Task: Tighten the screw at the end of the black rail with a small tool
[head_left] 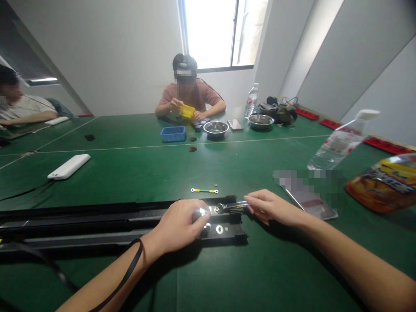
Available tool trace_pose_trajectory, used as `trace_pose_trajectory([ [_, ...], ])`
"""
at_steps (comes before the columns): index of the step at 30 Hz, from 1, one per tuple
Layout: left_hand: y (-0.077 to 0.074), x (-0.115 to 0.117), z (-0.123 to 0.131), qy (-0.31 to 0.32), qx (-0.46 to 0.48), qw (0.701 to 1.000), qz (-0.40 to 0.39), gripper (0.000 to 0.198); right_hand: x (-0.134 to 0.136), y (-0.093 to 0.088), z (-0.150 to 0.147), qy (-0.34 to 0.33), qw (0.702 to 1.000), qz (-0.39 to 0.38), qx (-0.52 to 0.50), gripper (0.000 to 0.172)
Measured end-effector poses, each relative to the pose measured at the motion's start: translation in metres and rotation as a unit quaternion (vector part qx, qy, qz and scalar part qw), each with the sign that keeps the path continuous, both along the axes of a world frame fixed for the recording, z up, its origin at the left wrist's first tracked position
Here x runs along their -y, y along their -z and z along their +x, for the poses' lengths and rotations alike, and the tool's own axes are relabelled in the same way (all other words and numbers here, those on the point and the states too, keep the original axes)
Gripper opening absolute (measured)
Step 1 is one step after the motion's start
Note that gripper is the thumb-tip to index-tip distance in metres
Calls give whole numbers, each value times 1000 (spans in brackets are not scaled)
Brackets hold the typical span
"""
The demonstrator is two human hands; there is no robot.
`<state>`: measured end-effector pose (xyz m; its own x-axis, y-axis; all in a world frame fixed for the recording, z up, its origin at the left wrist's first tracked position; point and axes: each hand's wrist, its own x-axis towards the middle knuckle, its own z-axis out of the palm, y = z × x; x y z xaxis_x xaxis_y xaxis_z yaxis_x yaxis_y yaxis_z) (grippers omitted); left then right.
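Across the end of a long black metal rail (130, 225) lies my left hand (185, 223), its fingers curled over a shiny rounded metal piece (201, 212) that is mostly hidden. My right hand (268, 207) pinches the outer end of a silver wrench (235, 206). The wrench's head is at a small nut or bolt (217, 209) on the rail's end. Beside it, a bright ring-shaped spot (219, 229) shows on the rail. Just beyond the rail are a green-and-yellow wire with ring terminals (204, 191) and a small brass-coloured nut (216, 185).
A phone (312, 203), a tilted-looking water bottle (338, 141) and an orange-labelled bottle (383, 184) are on the right. A white power bank (69, 167) lies left. Further back are a blue bin (173, 134), metal bowls (216, 128) and a person holding a yellow bin (187, 111).
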<state>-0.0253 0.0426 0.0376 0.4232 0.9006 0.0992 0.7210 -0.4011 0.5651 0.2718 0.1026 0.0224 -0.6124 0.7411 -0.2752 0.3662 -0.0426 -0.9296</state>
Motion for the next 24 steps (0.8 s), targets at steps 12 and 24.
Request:
trace_pose_trajectory([
  [12,0,0,-1,-4,1,1000,-1,18,4,-3,-1,-48,997,-39,53,53],
  [24,2,-1,0,-7,0,1000,-3,18,4,-5,2,-55,994,-77,53,57],
])
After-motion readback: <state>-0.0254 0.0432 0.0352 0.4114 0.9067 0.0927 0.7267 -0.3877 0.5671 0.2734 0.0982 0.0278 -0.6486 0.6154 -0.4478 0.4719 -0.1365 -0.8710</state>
